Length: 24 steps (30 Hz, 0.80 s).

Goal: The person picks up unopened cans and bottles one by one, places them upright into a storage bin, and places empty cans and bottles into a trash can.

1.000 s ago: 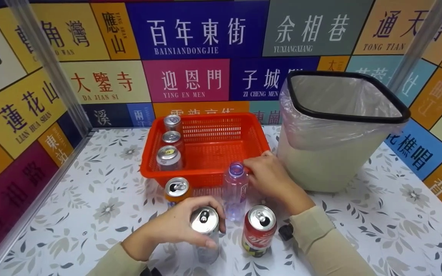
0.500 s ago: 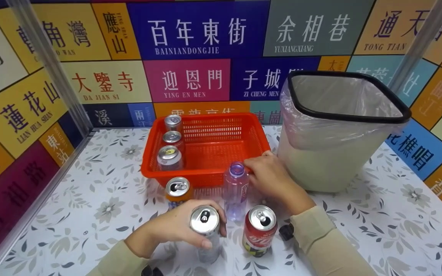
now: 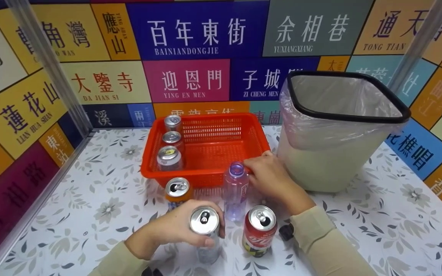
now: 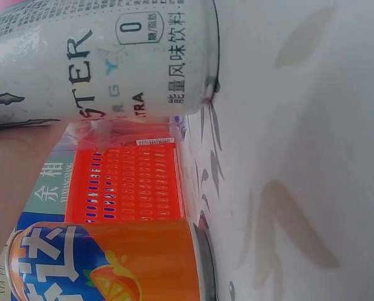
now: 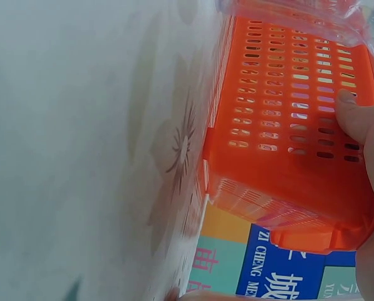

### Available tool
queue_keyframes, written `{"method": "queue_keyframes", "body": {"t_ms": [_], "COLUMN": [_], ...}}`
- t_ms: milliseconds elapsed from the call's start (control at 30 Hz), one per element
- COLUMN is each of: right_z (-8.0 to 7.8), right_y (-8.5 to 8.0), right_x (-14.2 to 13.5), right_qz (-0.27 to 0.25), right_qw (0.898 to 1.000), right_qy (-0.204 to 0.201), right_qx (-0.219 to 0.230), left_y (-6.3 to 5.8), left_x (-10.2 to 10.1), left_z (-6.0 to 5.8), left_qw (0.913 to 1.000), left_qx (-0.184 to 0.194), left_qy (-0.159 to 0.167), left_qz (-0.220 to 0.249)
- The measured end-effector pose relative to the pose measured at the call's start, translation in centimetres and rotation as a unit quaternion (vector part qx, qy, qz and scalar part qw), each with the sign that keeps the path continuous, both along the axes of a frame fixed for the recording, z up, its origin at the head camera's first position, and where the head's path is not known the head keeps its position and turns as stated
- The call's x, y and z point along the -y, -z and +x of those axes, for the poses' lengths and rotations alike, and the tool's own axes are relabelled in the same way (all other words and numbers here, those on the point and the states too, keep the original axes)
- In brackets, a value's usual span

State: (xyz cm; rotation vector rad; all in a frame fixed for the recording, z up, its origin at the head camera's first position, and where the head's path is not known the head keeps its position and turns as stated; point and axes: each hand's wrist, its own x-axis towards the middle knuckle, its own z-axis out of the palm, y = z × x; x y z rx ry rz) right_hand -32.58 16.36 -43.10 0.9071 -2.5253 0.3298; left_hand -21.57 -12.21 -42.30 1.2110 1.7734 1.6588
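My left hand (image 3: 175, 228) is wrapped around a white energy drink can (image 3: 204, 222), which stands upright near the front. Its printed side (image 4: 111, 63) fills the top of the left wrist view. Just behind that hand is an orange soda can (image 3: 178, 191), opened and partly hidden. My right hand (image 3: 269, 176) grips the front right rim of the red plastic basket (image 3: 217, 153), its thumb (image 5: 356, 116) on the outer wall in the right wrist view. A clear, capless plastic bottle (image 3: 235, 197) stands left of the right hand. Nearer me is a red soda can (image 3: 260, 234).
Three cans (image 3: 169, 153) stand in a row along the basket's left side. A pale waste bin (image 3: 317, 161) with a plastic liner and black rim stands at the right. A patterned cloth (image 3: 102, 211) covers the table, and a sign-covered wall (image 3: 190, 80) rises behind.
My left hand has shifted very slightly around the white can. My right hand, the basket, the bottle and the other cans look the same.
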Motion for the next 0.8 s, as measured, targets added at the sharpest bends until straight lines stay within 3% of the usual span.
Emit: {"method": "queue_keyframes", "body": {"t_ms": [500, 800], "right_z": [-0.1, -0.2], "right_y": [0.2, 0.2], "right_x": [-0.1, -0.2], "right_qz": [-0.004, -0.004], "right_qw": [0.999, 0.999], "right_qy": [-0.021, -0.024], "right_qx": [-0.03, -0.032], "left_y": [-0.3, -1.3], "left_x": [-0.1, 0.0], "left_z": [0.3, 0.6], "left_qw": [0.9999, 0.9991], "left_qx": [-0.007, 0.003], "left_qy": [0.008, -0.016], "left_qz": [0.012, 0.038]}}
